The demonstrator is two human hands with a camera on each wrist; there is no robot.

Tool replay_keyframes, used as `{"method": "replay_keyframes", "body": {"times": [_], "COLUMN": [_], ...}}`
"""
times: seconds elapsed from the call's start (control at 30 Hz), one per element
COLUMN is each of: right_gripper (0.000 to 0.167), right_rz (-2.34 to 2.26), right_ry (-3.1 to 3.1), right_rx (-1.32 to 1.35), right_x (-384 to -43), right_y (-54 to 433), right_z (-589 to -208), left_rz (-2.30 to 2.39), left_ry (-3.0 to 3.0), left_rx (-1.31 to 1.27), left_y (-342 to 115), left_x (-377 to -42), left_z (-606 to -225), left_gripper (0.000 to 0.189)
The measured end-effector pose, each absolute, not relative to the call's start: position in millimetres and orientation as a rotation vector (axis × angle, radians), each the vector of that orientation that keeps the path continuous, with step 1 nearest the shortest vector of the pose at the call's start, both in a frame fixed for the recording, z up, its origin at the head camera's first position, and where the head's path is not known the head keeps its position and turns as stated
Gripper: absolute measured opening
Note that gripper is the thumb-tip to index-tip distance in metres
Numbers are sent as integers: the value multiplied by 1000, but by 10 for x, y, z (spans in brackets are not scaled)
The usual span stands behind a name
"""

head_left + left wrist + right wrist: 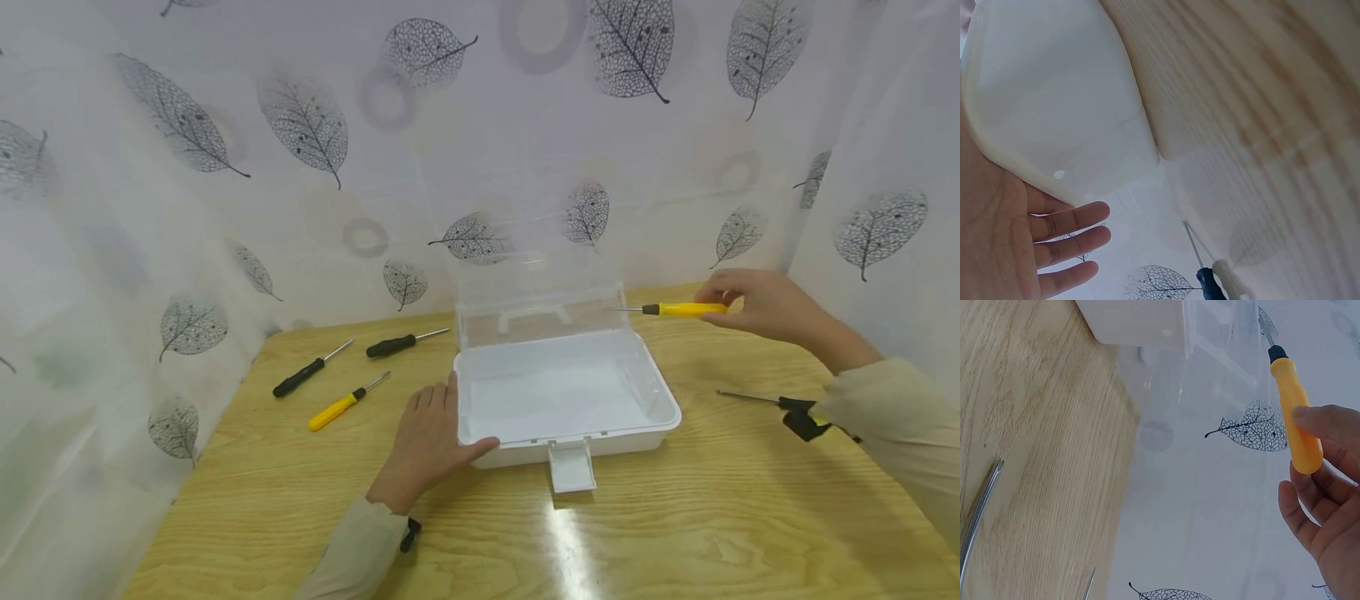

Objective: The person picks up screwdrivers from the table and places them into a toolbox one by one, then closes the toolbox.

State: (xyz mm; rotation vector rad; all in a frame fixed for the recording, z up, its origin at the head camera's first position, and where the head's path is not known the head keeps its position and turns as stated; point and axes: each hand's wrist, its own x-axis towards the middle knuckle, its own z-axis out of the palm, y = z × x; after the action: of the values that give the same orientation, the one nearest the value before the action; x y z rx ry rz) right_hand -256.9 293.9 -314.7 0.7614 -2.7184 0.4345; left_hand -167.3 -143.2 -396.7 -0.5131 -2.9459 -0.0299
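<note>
Head view: R hand (757,308) pinches yellow-handled screwdriver (678,309) by its handle, mid-air near back-R corner of white plastic case (630,442); long axis approx. horiz., tip pointing L twd raised clear lid (480,327). L hand (427,437), fingers straight, touches case's L side.

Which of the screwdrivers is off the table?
The yellow screwdriver pinched in the right hand; the three screwdrivers left of the box and the partly hidden screwdriver at right lie on the table.

In the head view, white glare is streaking the wood-grain tabletop (675,533) and soft shadow is spreading beside the right sleeve (900,417); the left wrist view is looking hazy, its wood grain blurring.
</note>
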Motion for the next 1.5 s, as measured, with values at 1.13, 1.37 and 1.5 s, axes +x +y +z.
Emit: {"method": "replay_keyframes", "body": {"times": [1.13, 1.37, 1.5], "right_gripper": [12, 11, 11], "right_rz": [569, 584, 591], "right_ry": [-2710, -2747, -2769], "right_rx": [1123, 1138, 1139], "right_x": [-2740, -2777, -2794], "right_y": [2215, 2110, 2053], "right_z": [-3126, -3144, -3154], "left_rz": [-32, -12, 0], "left_ry": [-2967, -2965, -2942], "left_rx": [-512, -515, -521], "left_y": [-1424, -1423, -1424], "left_x": [-1669, -1667, -1672], "left_z": [-3935, -3929, -3932], "left_gripper": [109, 109, 109]}}
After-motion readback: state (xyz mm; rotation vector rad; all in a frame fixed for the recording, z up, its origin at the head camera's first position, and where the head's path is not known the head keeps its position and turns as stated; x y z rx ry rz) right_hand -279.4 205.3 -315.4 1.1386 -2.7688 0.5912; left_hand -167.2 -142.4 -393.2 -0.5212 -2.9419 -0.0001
